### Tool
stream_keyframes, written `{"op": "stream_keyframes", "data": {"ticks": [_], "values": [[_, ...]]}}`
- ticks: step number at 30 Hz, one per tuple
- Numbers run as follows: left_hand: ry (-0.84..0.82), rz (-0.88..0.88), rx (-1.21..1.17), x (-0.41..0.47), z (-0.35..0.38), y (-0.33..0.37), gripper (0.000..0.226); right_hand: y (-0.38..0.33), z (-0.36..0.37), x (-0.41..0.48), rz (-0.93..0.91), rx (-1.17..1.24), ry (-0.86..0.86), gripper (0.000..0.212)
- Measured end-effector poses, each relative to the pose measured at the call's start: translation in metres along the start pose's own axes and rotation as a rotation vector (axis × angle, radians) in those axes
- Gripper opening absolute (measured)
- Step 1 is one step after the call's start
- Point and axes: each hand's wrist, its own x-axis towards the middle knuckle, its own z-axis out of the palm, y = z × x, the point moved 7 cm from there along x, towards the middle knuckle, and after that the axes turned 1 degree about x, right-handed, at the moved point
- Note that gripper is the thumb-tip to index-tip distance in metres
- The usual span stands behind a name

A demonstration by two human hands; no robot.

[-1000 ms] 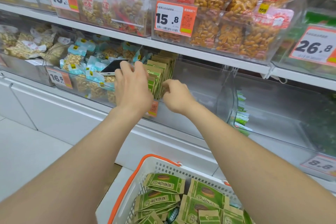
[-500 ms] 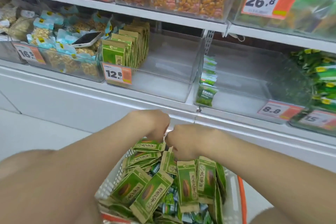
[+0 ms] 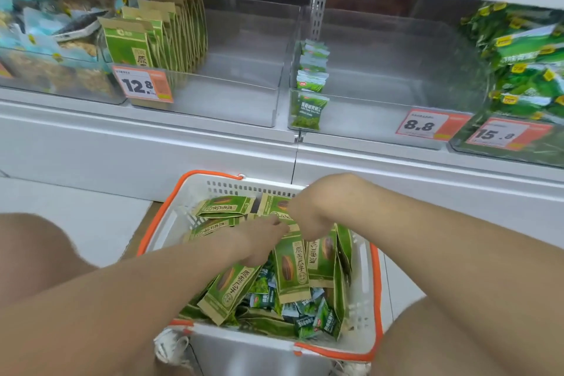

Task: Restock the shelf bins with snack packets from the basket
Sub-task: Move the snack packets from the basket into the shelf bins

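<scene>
A white basket with an orange rim [image 3: 158, 232] stands on the floor below the shelf, full of green-and-tan seed packets [image 3: 229, 287]. Both hands are down inside it. My left hand [image 3: 262, 243] curls its fingers over the top of an upright packet [image 3: 290, 265]. Right beside it, my right hand [image 3: 308, 217] is curled over more upright packets [image 3: 322, 253], with its fingertips hidden. On the shelf, the clear bin tagged 12.8 [image 3: 238, 101] holds a row of the same packets [image 3: 158, 36] at its left end.
Small green pea packets [image 3: 305, 311] lie at the basket's bottom, and a short stack of them [image 3: 311, 70] stands in the bin tagged 8.8 [image 3: 381, 119]. A phone [image 3: 79, 26] rests on the snacks in the left bin. My knees flank the basket.
Both hands came down from the row of packets in the 12.8 bin into the basket and now close on packets there. The view tilted downward.
</scene>
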Motion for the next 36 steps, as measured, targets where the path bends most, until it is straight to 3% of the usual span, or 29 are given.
{"op": "stream_keyframes", "data": {"ticks": [3,7,9,13,17,19,25,28,31,33,36], "values": [[0.006,0.028,-0.022,0.008,0.002,0.011,0.077,0.01,-0.006,-0.006,0.006,0.042,0.059,0.018],[0.088,-0.025,-0.136,0.016,-0.003,0.017,0.027,0.016,-0.007,-0.007,-0.008,0.115,0.108,0.023],[0.096,-0.053,-0.191,0.022,0.001,0.016,0.013,0.017,-0.007,-0.009,-0.02,0.13,0.12,0.025],[0.017,-0.067,-0.354,0.024,0.004,0.018,0.042,0.02,-0.004,-0.014,-0.027,0.12,0.104,0.024],[0.046,-0.042,-0.564,0.01,-0.026,0.014,0.013,0.026,-0.012,-0.019,0.001,0.116,0.104,0.026],[0.156,-0.048,-0.706,-0.001,-0.051,0.004,0.026,0.03,-0.021,-0.027,0.013,0.133,0.108,0.027],[0.374,0.017,-1.194,-0.052,-0.113,-0.02,0.018,0.041,-0.053,-0.054,0.083,0.189,0.253,0.023],[0.519,0.052,-1.332,-0.085,-0.136,-0.031,0.014,0.051,-0.064,-0.06,0.113,0.504,0.367,0.052],[0.829,0.01,-1.539,-0.112,-0.153,-0.053,0.011,0.051,-0.068,-0.058,0.019,1.152,0.449,0.053],[1.0,-0.1,-1.667,-0.125,-0.156,-0.071,0.015,0.05,-0.073,-0.059,-0.042,1.443,0.541,0.043],[0.943,-0.202,-1.756,-0.13,-0.156,-0.078,0.034,0.044,-0.087,-0.063,-0.12,1.584,0.684,0.008]]}}
